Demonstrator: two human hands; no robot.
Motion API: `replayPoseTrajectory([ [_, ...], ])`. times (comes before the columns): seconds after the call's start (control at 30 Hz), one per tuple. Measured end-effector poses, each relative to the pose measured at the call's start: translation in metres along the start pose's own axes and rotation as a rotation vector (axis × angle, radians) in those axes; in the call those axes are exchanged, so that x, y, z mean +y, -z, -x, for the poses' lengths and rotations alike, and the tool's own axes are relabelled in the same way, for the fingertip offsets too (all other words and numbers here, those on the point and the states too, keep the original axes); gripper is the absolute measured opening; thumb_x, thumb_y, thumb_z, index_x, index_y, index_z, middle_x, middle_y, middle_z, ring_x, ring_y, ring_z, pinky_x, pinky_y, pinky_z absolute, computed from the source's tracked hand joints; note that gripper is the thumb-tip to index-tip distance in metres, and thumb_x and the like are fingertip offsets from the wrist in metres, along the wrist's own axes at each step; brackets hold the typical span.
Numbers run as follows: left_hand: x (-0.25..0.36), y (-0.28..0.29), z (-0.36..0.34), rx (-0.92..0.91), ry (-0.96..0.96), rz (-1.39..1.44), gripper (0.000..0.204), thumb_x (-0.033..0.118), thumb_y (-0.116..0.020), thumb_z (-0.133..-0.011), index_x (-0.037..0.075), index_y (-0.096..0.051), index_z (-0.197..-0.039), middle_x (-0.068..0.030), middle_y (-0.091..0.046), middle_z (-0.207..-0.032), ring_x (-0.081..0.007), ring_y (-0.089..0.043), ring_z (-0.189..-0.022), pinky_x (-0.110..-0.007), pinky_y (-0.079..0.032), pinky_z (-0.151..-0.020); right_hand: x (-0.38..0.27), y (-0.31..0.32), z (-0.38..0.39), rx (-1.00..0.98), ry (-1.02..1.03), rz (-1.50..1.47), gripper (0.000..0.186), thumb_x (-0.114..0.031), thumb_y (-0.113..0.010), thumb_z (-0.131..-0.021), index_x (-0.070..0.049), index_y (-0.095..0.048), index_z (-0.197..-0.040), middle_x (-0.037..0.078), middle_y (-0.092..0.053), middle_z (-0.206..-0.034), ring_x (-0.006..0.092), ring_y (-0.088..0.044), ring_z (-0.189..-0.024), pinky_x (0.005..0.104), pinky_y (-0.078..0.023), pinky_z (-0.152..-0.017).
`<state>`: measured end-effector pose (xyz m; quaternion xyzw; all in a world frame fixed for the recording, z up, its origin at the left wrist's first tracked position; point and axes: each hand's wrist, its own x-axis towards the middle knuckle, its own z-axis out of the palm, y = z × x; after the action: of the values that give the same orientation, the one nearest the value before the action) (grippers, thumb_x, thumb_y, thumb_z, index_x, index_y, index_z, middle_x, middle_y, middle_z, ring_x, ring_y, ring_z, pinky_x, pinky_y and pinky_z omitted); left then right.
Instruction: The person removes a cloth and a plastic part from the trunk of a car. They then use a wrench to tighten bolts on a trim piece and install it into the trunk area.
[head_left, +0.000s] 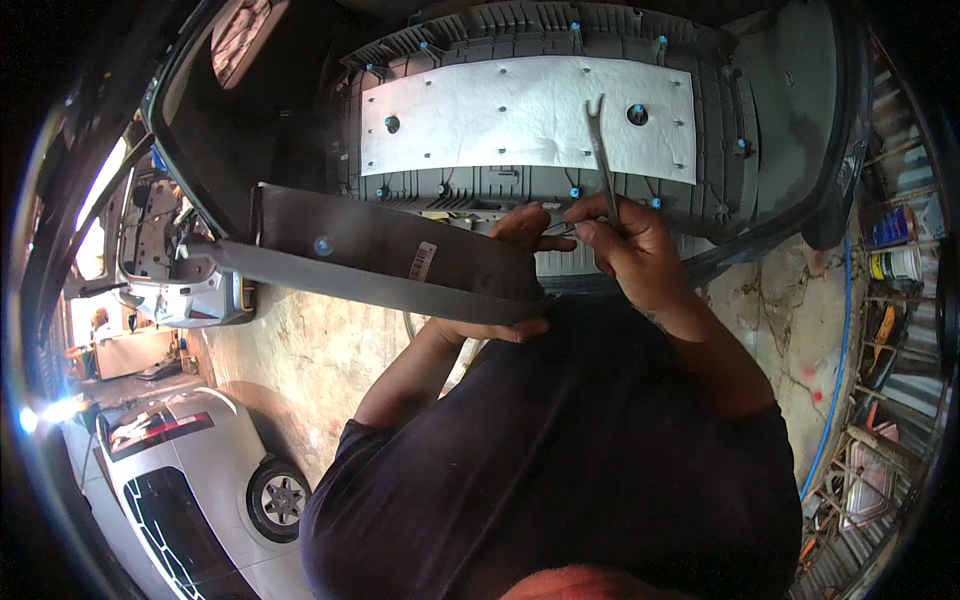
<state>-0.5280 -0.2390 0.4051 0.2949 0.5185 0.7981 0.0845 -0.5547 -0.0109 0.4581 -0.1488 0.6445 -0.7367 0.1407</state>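
A long dark plastic trim piece [380,265], with a round blue mark and a pale label, lies across my left hand [480,328], whose fingers grip it from beneath and around its right end. My right hand [630,250] holds a metal tool [601,145] with a forked tip pointing up; its thumb and finger are beside my left fingertips at the trim's end, where the detail is too small to make out. Behind them, a larger dark panel [735,190] with blue clips and a white felt sheet [470,110] lies inside the vehicle's rear opening.
The curved frame of the opening [852,130] surrounds the panel. At lower left stands a white car [185,470], with a silver vehicle part [195,300] above it. Along the right run a blue hose [840,360], corrugated sheets, a white bucket [890,265] and clutter on cracked concrete.
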Motion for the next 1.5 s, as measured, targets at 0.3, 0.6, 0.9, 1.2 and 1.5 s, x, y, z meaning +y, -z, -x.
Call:
replayPoseTrajectory([
  [0.3,0.019,0.036,-0.004,-0.15,0.113,-0.342,0.141,0.053,-0.102,-0.052,0.004,-0.027,-0.161,-0.0204,-0.041,-0.158,-0.0305,-0.042,-0.147,-0.053,-0.032,-0.122,-0.043,-0.054,-0.008,-0.253,0.153,0.329,0.013,-0.007,-0.074,-0.095,-0.001,-0.066,-0.104,0.007,-0.074,-0.092,0.0114,-0.07,-0.082,0.0294,-0.056,-0.072],
  [0.6,0.015,0.039,-0.009,-0.196,0.218,-0.236,0.135,0.049,-0.1,-0.057,0.005,-0.027,-0.161,-0.0213,-0.034,-0.159,-0.0344,-0.037,-0.148,-0.051,-0.032,-0.121,-0.025,-0.067,-0.009,-0.09,0.13,0.398,0.02,-0.007,-0.073,-0.096,0.0,-0.065,-0.112,0.006,-0.072,-0.085,0.0114,-0.07,-0.08,0.0283,-0.055,-0.075],
  [0.9,0.006,0.026,-0.01,-0.31,0.162,-0.081,0.11,0.03,-0.088,-0.079,0.005,-0.022,-0.164,-0.0145,-0.052,-0.148,-0.0254,-0.05,-0.138,-0.04,-0.036,-0.117,-0.012,-0.053,0.003,-0.095,0.162,0.533,0.026,-0.007,-0.072,-0.095,-0.005,-0.065,-0.12,0.004,-0.069,-0.085,0.0113,-0.063,-0.075,0.0309,-0.051,-0.071],
  [1.2,0.001,0.0,0.002,-0.205,0.337,-0.134,0.083,0.04,-0.067,-0.093,0.005,-0.032,-0.16,-0.0155,-0.05,-0.151,-0.0254,-0.049,-0.14,-0.039,-0.038,-0.117,-0.001,-0.055,0.036,-0.087,0.049,0.466,0.028,-0.01,-0.077,-0.09,-0.006,-0.064,-0.115,0.008,-0.07,-0.086,0.0165,-0.066,-0.075,0.0344,-0.051,-0.071],
  [1.5,-0.002,0.0,0.015,-0.102,0.461,-0.241,0.069,0.049,-0.05,-0.105,0.004,-0.04,-0.157,-0.0163,-0.047,-0.154,-0.025,-0.048,-0.141,-0.039,-0.04,-0.116,-0.013,-0.054,0.046,-0.168,0.076,0.517,0.021,-0.02,-0.075,-0.092,-0.004,-0.062,-0.096,0.011,-0.061,-0.072,0.02,-0.058,-0.064,0.0372,-0.045,-0.064],
])
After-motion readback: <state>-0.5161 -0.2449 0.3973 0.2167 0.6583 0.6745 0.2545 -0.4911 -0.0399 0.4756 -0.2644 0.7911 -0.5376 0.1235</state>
